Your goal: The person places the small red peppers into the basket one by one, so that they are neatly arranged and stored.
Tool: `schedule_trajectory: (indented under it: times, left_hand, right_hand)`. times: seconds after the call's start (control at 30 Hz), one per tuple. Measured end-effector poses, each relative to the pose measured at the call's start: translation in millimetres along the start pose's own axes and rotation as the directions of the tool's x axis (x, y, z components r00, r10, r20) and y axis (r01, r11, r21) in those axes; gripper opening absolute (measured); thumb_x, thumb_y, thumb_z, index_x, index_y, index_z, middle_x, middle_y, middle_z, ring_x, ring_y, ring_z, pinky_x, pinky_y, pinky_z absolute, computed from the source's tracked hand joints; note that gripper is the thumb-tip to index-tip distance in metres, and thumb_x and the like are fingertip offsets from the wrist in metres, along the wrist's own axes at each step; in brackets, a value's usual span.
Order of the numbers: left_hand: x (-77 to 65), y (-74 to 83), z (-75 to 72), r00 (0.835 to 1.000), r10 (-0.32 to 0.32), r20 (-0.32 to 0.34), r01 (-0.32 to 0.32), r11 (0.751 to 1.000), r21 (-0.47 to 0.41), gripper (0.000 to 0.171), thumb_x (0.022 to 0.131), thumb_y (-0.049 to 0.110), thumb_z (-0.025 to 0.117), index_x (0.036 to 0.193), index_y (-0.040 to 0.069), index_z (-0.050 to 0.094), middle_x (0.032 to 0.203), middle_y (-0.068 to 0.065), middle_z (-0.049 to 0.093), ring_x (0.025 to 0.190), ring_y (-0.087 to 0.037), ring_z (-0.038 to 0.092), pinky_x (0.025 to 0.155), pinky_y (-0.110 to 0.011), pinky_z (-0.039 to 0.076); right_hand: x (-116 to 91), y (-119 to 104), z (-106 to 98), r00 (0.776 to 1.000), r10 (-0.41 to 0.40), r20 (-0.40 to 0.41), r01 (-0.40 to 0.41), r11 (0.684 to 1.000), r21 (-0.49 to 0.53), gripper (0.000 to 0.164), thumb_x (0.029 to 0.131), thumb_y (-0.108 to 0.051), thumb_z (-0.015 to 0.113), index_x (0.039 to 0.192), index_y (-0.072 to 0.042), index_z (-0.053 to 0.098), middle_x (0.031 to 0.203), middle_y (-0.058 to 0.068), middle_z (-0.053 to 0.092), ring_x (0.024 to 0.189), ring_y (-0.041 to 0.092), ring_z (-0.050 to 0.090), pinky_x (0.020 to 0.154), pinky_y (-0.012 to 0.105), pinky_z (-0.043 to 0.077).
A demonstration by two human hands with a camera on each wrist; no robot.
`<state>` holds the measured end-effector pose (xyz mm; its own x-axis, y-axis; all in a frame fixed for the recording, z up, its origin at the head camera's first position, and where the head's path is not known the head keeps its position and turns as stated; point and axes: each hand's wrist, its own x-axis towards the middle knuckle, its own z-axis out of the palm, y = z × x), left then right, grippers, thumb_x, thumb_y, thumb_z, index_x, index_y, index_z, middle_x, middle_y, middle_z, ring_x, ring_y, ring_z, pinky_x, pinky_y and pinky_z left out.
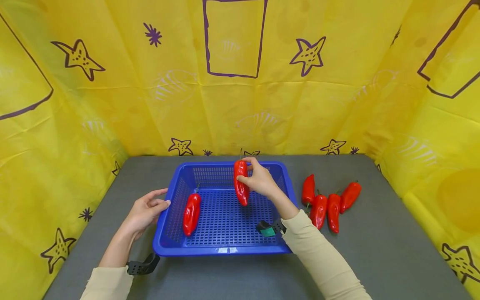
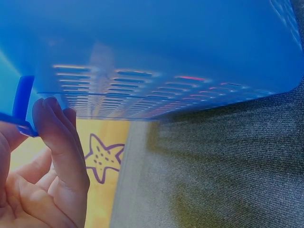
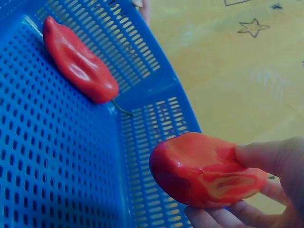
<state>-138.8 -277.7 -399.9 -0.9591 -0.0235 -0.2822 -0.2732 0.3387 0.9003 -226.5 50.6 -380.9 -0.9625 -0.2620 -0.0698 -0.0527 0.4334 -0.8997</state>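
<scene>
A blue plastic basket [image 1: 225,250] with slotted walls stands on the grey table. My right hand [image 1: 260,179] pinches a long red pepper [image 1: 241,183] between thumb and fingers, holding it stem up over the basket's floor. In the right wrist view the same pepper [image 3: 204,171] points its rounded tip towards the basket wall. Another red pepper [image 1: 192,214] lies inside along the left wall, its green stem to the back. At the left rim, my left hand [image 1: 144,212] grips the edge; in the left wrist view its fingers [image 2: 59,128] curl under that rim.
Several red peppers [image 1: 333,212] lie on the table right of the basket, partly beside the right sleeve [image 1: 322,254]. A yellow cloth [image 1: 240,104] printed with starfish hangs behind and at both sides. Each wrist wears a black strap [image 1: 144,265].
</scene>
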Motion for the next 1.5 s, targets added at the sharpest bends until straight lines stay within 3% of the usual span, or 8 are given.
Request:
schedule_trajectory:
  times: [0.53, 1.0, 1.2, 1.5]
  left_hand:
    - [-0.5, 0.8, 0.3, 1.000, -0.006, -0.001, 0.006, 1.000, 0.005, 0.064, 0.088, 0.030, 0.062, 0.140, 0.008, 0.032, 0.102, -0.014, 0.065, 0.082, -0.023, 0.067, 0.071, -0.038, 0.056]
    - [-0.5, 1.4, 0.1, 1.000, -0.005, 0.004, 0.005, 1.000, 0.001, 0.063, 0.089, 0.029, 0.061, 0.140, 0.007, 0.032, 0.100, -0.013, 0.065, 0.081, -0.023, 0.067, 0.071, -0.038, 0.056]
    - [-1.2, 2.3, 0.7, 1.000, -0.011, 0.004, 0.011, 1.000, 0.000, 0.064, 0.088, 0.030, 0.061, 0.140, 0.008, 0.032, 0.099, -0.012, 0.065, 0.081, -0.023, 0.067, 0.071, -0.038, 0.056]
    - [-2.0, 2.9, 1.0, 1.000, -0.005, 0.006, 0.005, 1.000, 0.006, 0.064, 0.088, 0.030, 0.061, 0.140, 0.007, 0.032, 0.101, -0.014, 0.064, 0.082, -0.023, 0.067, 0.071, -0.038, 0.056]
  right_hand:
    - [8, -8, 24, 0.996, -0.033, 0.082, 0.036, 0.999, -0.037, 0.059, 0.082, -0.015, 0.068, 0.132, -0.009, 0.038, 0.110, 0.018, 0.056, 0.079, 0.027, 0.065, 0.060, 0.044, 0.056]
    - [11, -12, 49, 0.984, -0.054, 0.172, 0.073, 0.991, -0.108, 0.055, 0.080, -0.016, 0.071, 0.125, -0.008, 0.042, 0.105, 0.015, 0.060, 0.074, 0.022, 0.065, 0.058, 0.038, 0.057]
    - [11, -13, 59, 0.972, -0.023, 0.234, 0.062, 0.985, -0.158, 0.054, 0.079, -0.020, 0.072, 0.123, -0.008, 0.043, 0.105, 0.014, 0.062, 0.071, 0.025, 0.066, 0.056, 0.036, 0.056]
    - [14, -12, 73, 0.964, 0.022, 0.265, 0.032, 0.980, -0.196, 0.055, 0.078, -0.022, 0.073, 0.121, -0.008, 0.042, 0.099, 0.012, 0.063, 0.070, 0.029, 0.066, 0.060, 0.040, 0.056]
